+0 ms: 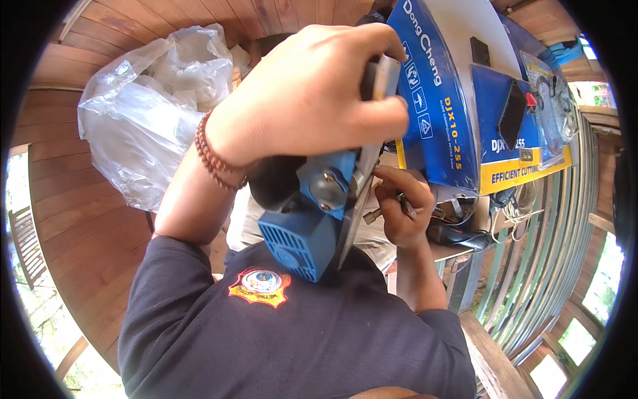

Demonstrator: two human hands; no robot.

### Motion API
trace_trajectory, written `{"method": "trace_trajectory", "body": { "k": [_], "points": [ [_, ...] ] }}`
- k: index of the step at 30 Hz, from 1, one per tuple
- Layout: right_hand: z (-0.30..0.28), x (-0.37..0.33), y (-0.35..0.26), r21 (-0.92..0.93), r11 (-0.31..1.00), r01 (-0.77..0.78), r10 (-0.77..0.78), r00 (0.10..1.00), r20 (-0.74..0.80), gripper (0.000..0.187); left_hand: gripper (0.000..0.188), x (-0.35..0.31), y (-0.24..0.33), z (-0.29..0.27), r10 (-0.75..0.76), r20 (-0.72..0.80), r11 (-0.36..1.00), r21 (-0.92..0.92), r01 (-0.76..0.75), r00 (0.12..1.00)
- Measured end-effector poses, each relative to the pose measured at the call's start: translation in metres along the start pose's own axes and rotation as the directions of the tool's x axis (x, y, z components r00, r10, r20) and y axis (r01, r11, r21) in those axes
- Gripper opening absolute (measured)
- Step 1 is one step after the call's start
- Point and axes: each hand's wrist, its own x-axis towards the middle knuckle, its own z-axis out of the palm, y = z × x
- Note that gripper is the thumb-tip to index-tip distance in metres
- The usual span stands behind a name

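Observation:
A blue corded-style power tool [296, 243] with a vented motor housing and a long flat metal base plate [359, 199] is held up in front of my chest, its plate on edge. My left hand [299, 100] is closed round the upper end of the plate, thumb on one side and fingers over the other. Close against the plate's right face, my right hand [405, 206] has its fingers curled in. A small brass-coloured knob [372, 216] sticks out beside those fingers, and a bit of silvery metal shows between them. What exactly they grip is partly hidden.
A clear plastic bag [153, 113] lies at left on the wooden boards [73, 199]. At right stands a large blue, white and yellow carton [438, 100], with a dark phone [512, 113] on it. Coiled cable [525, 199] and dark gear sit below the carton.

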Motion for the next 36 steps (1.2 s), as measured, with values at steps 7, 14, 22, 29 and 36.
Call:
{"method": "trace_trajectory", "body": {
  "k": [7,14,22,29,36],
  "points": [
    [0.007,0.014,-0.026,-0.127,0.992,-0.019,0.021,1.000,0.012,0.042,0.043,0.002,-0.021,-0.011,-0.108,0.136,0.972,-0.193,0.133,0.985],
    [0.012,0.032,-0.040,0.028,0.993,-0.119,0.120,0.991,-0.054,0.039,0.041,0.003,-0.020,-0.007,-0.092,0.121,0.966,-0.231,0.118,0.988],
    [-0.029,0.027,-0.062,-0.127,0.980,0.150,-0.144,0.988,0.057,0.026,0.042,0.009,-0.015,-0.002,-0.107,0.147,0.974,-0.185,0.133,0.983],
    [-0.033,0.050,-0.060,-0.301,0.780,0.549,-0.515,0.836,0.191,0.029,0.045,0.016,-0.014,0.009,-0.071,0.130,0.974,-0.203,0.097,0.989],
    [-0.037,0.061,-0.054,-0.304,0.664,0.683,-0.623,0.730,0.280,0.026,0.046,0.016,-0.013,0.010,-0.060,0.102,0.974,-0.213,0.081,0.993]
  ]
}}
